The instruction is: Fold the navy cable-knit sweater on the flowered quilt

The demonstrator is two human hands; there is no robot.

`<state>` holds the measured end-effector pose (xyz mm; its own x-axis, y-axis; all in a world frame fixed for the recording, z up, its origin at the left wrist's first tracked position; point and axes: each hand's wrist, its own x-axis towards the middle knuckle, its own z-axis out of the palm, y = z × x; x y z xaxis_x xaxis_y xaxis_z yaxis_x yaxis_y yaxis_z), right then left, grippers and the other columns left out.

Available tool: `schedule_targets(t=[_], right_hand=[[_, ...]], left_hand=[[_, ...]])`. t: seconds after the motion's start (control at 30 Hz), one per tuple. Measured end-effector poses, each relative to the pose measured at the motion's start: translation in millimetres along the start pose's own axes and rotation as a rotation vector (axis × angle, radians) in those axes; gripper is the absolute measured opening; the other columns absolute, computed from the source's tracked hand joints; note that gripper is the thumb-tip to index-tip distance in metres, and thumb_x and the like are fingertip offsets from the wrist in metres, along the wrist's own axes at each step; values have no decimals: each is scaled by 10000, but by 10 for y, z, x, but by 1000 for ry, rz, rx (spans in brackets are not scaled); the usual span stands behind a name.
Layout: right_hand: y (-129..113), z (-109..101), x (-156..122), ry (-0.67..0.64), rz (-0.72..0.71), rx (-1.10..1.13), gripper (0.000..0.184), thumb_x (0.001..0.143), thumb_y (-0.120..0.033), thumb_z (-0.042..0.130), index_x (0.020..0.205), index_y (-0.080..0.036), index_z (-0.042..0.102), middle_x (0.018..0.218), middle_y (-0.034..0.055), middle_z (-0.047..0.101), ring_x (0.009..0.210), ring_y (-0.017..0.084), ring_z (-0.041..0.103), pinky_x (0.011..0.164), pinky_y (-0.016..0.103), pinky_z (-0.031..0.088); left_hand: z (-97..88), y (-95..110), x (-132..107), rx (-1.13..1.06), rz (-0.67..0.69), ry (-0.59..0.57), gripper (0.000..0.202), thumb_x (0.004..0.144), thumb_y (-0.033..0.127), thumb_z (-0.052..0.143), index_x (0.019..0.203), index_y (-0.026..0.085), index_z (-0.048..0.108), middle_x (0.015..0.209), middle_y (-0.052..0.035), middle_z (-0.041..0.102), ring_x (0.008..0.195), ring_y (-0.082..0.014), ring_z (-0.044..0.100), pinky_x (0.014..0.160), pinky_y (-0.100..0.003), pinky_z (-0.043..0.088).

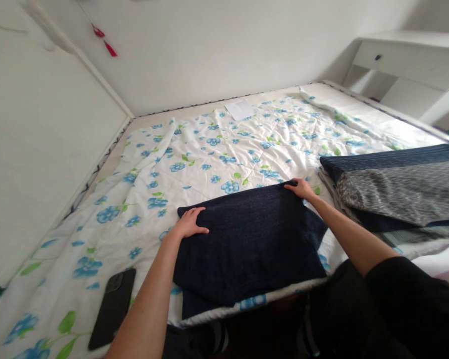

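A dark navy knitted garment lies folded flat on a white quilt with blue flowers, near the bed's front edge. My left hand rests flat on its far left corner, fingers stretched out over the cloth. My right hand is at the far right corner, fingers curled over the garment's edge and gripping it. Both forearms reach out over the bed from the bottom of the view.
A stack of folded clothes, navy and grey, lies on the right of the bed. A black phone lies on the quilt at the lower left. A white paper lies near the far wall. A white desk stands at the right.
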<state>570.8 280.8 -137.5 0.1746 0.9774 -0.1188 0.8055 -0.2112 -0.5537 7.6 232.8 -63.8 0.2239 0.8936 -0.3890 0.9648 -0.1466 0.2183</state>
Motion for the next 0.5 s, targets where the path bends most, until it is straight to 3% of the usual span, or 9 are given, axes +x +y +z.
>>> schedule_targets(t=[0.13,0.23,0.33,0.43,0.5], right_hand=[[33,34,-32,79,55,-41,397,996,-525,725,1153,-177,833,1111,147,835,1025,304,767,884,358,569],[5,83,-76,68,70,-111,418,1011,-513,714,1237,-179,823,1197,180,827,1100,336,765,922,384,570],[-22,101,-97,61,54,-152,443,1034,-522,688,1294,-182,804,1228,188,822,1129,341,762,947,391,567],[-20,99,-100,58,43,-162,438,1042,-530,678,1286,-188,803,1230,185,822,1131,339,761,950,387,564],[-11,100,-100,54,44,-163,433,1043,-528,676,1275,-186,804,1217,184,824,1122,341,762,943,390,564]], left_hand=[[-52,76,-17,27,-25,79,714,889,675,698,1471,261,694,1574,-118,639,1459,-336,600,1262,-426,443],[-67,183,-27,102,-40,206,505,994,638,576,1237,262,808,1404,-108,733,1355,-339,663,1246,-445,450],[-81,242,-47,128,-33,243,454,1021,570,550,1207,262,827,1363,-103,776,1313,-349,696,1226,-465,462],[-127,215,-68,98,-55,184,465,1031,527,522,1270,268,826,1357,-89,807,1278,-343,728,1140,-441,525],[-168,171,-74,87,-75,149,455,1032,532,507,1199,288,853,1243,-74,848,1199,-334,762,1054,-414,567]])
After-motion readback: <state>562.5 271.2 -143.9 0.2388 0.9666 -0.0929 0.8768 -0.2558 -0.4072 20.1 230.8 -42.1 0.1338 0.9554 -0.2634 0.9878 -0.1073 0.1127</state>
